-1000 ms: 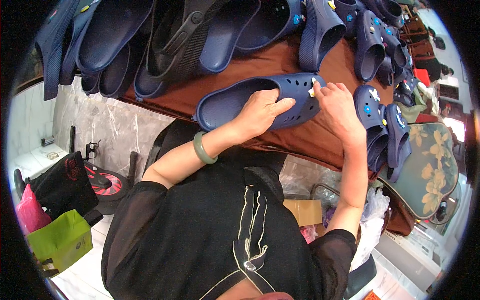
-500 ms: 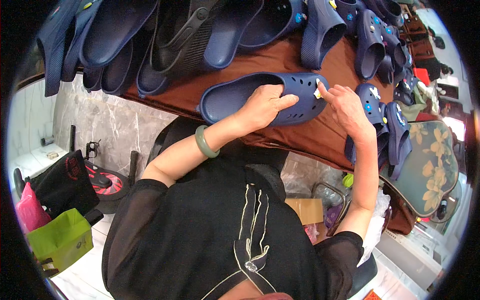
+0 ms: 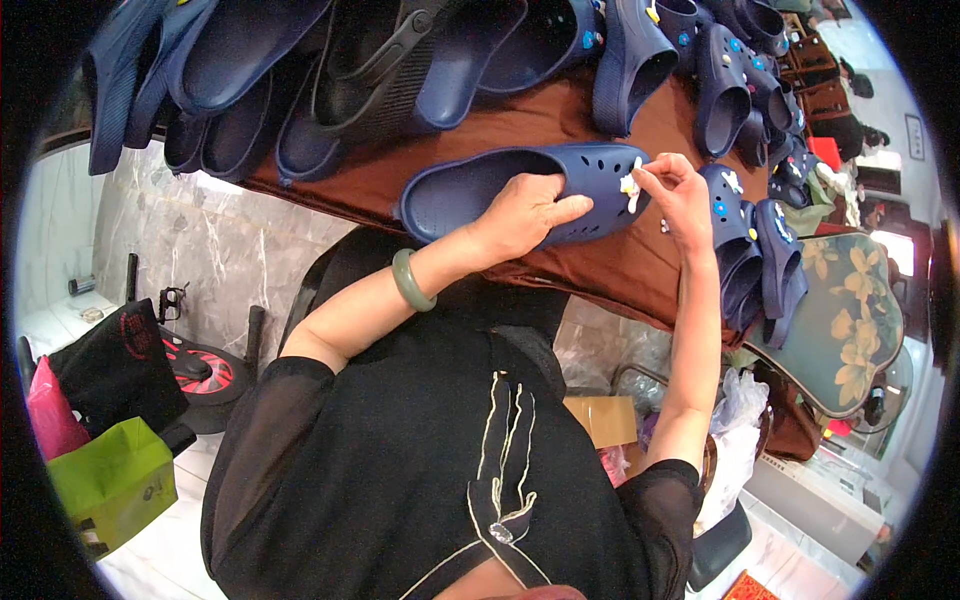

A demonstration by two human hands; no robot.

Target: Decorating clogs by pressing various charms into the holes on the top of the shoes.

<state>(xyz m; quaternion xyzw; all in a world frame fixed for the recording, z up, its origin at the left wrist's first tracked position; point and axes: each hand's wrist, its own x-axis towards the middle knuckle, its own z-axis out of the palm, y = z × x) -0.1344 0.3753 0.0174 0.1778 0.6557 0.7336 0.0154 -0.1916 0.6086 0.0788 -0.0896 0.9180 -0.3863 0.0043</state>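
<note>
Both hands on a navy clog point(image 3: 520, 190), a white charm point(image 3: 630, 186) at its toe.

From my remote seat I see the clog lying on the brown cloth-covered table point(image 3: 620, 265), at about 12 o'clock from the body, toe pointing toward 3 o'clock. My left hand point(image 3: 520, 215) lies flat over the clog's near side, fingers pressed against the upper, holding it down; a green bangle point(image 3: 413, 280) sits on that wrist. My right hand point(image 3: 678, 195), at 3 o'clock of the left, pinches the small white charm between thumb and fingertips, touching the perforated toe. More navy clogs point(image 3: 400, 60) are heaped at 11 to 1 o'clock, and decorated ones point(image 3: 745, 240) stand at 3 o'clock. A green bag point(image 3: 110, 480) sits on the floor at 8 o'clock.
</note>
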